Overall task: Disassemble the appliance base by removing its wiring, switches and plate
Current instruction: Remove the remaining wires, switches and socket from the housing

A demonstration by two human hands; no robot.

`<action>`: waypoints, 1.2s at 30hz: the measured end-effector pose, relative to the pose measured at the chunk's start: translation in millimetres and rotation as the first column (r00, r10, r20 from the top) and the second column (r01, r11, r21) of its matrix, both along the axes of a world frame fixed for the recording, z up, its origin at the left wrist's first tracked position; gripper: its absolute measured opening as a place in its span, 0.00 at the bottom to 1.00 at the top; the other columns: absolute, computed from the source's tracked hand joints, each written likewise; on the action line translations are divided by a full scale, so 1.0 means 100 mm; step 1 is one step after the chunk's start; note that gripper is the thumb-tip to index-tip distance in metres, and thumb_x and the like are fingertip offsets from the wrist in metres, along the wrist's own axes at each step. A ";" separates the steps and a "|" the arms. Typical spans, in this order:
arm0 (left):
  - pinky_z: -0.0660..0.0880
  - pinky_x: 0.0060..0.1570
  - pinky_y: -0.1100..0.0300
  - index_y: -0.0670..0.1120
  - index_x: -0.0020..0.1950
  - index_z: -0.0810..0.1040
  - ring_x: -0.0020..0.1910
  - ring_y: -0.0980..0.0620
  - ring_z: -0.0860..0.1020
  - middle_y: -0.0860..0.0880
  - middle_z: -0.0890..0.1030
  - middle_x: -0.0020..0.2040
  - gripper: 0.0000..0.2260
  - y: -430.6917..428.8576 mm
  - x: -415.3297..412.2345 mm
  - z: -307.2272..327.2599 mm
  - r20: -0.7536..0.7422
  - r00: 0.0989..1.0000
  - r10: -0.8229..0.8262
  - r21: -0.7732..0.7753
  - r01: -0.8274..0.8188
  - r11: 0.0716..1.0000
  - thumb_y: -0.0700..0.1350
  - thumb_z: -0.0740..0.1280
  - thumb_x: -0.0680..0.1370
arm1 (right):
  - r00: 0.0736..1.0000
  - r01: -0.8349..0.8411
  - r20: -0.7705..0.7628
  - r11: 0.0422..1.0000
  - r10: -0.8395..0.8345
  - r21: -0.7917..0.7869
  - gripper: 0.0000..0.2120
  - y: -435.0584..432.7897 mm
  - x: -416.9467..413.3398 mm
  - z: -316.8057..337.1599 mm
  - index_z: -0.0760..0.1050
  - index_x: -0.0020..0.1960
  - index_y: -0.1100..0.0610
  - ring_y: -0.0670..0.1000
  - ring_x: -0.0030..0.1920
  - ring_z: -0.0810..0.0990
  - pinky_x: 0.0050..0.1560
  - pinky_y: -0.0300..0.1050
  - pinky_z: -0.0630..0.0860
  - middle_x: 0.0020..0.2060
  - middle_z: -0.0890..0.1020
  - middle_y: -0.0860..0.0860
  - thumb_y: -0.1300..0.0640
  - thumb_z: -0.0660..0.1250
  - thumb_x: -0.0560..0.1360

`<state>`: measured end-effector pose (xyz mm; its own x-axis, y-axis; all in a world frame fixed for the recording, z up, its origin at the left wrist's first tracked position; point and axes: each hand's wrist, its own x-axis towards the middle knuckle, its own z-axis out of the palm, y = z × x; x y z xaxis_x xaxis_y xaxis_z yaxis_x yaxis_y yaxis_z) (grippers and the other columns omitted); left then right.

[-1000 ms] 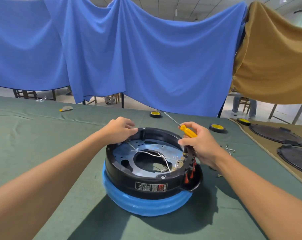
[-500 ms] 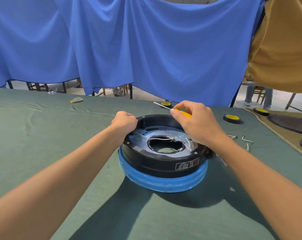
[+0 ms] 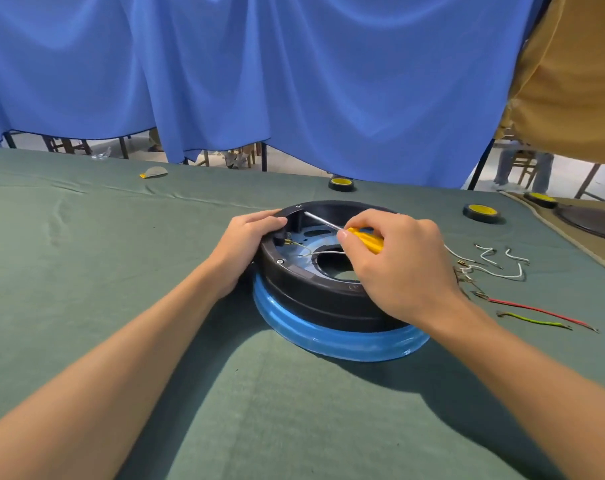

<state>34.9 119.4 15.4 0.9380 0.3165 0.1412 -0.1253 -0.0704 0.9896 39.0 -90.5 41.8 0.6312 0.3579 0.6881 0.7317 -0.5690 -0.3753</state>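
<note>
The appliance base [image 3: 328, 292], a round black housing with a blue lower band, is set on the green-covered bench [image 3: 86, 271] directly in front of the person, open side up. Its left rim is gripped by the left hand [image 3: 249, 240], the fingers curled over the edge to steady it. A yellow-handled screwdriver [image 3: 363, 239] is held closed in the right hand [image 3: 398, 268], with the bare shaft angled up and to the left across the opening towards the far-left rim; whether the tip is seated on a screw cannot be told.

Part of the wiring is judged to be already out: a group of loose white wires [image 3: 495, 265] with small terminals lies on the bench just to the right of the base, and a red wire [image 3: 536, 311] and a yellow-green wire [image 3: 533, 322] lie a little nearer.

Work remains inside. A white wire [image 3: 325, 251] is seen looping across the metal plate [image 3: 306, 237], and a brass terminal at the left inner wall appears to be connected. The plate is seated in the housing, and a screw head is visible on the near-left rim. The switches are hidden behind the right hand, so their state cannot be judged. The task is therefore taken to be partly done, with the last wiring, the switches and the plate left.
</note>
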 end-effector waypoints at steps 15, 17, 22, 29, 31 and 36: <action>0.75 0.58 0.40 0.55 0.39 0.86 0.44 0.45 0.81 0.48 0.85 0.39 0.09 -0.15 0.00 -0.05 0.079 0.972 0.221 0.020 -0.223 0.975 0.48 0.66 0.68 | 0.998 -0.009 0.053 0.954 0.026 -0.298 0.17 0.09 -0.14 0.07 0.80 0.45 0.51 0.58 0.36 0.77 0.40 0.50 0.77 0.31 0.80 0.49 0.43 0.56 0.73; 0.75 0.58 0.41 0.54 0.39 0.86 0.44 0.45 0.82 0.47 0.85 0.39 0.09 -0.16 0.00 -0.05 0.085 0.971 0.225 0.014 -0.227 0.974 0.47 0.66 0.68 | 0.998 -0.008 0.058 0.949 0.027 -0.314 0.17 0.09 -0.14 0.07 0.80 0.43 0.52 0.58 0.35 0.75 0.38 0.49 0.76 0.29 0.78 0.49 0.44 0.56 0.74; 0.75 0.58 0.40 0.54 0.38 0.86 0.41 0.47 0.81 0.46 0.85 0.39 0.09 -0.17 -0.01 -0.05 0.090 0.969 0.229 0.019 -0.231 0.973 0.48 0.65 0.69 | 0.997 -0.037 0.047 0.939 0.056 -0.342 0.15 0.11 -0.11 0.08 0.71 0.34 0.54 0.57 0.30 0.69 0.33 0.48 0.70 0.22 0.66 0.50 0.48 0.60 0.76; 0.74 0.58 0.40 0.55 0.35 0.85 0.46 0.41 0.82 0.43 0.85 0.41 0.09 -0.20 -0.02 -0.04 0.086 0.963 0.255 0.037 -0.258 0.965 0.49 0.64 0.68 | 0.997 -0.044 0.045 0.929 0.065 -0.368 0.18 0.14 -0.11 0.09 0.64 0.31 0.52 0.59 0.32 0.68 0.36 0.49 0.71 0.24 0.65 0.49 0.48 0.59 0.78; 0.75 0.58 0.40 0.56 0.35 0.85 0.49 0.39 0.82 0.43 0.85 0.42 0.10 -0.21 -0.03 -0.04 0.088 0.961 0.261 0.034 -0.265 0.964 0.49 0.64 0.68 | 0.997 -0.029 0.052 0.926 0.052 -0.376 0.20 0.17 -0.13 0.07 0.60 0.29 0.51 0.60 0.32 0.68 0.36 0.49 0.71 0.25 0.65 0.50 0.48 0.59 0.78; 0.74 0.59 0.41 0.56 0.36 0.85 0.50 0.40 0.82 0.46 0.85 0.41 0.10 -0.21 -0.02 -0.04 0.091 0.962 0.258 0.033 -0.262 0.964 0.47 0.64 0.70 | 0.996 0.014 0.089 0.930 0.021 -0.368 0.17 0.19 -0.18 0.08 0.60 0.33 0.52 0.61 0.36 0.70 0.38 0.48 0.67 0.32 0.73 0.54 0.47 0.57 0.78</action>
<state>33.1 98.7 11.0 0.8079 0.5398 0.2364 -0.1806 -0.1550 0.9713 21.3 -71.4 49.5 0.5713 0.5990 0.5611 0.7548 -0.6519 -0.0725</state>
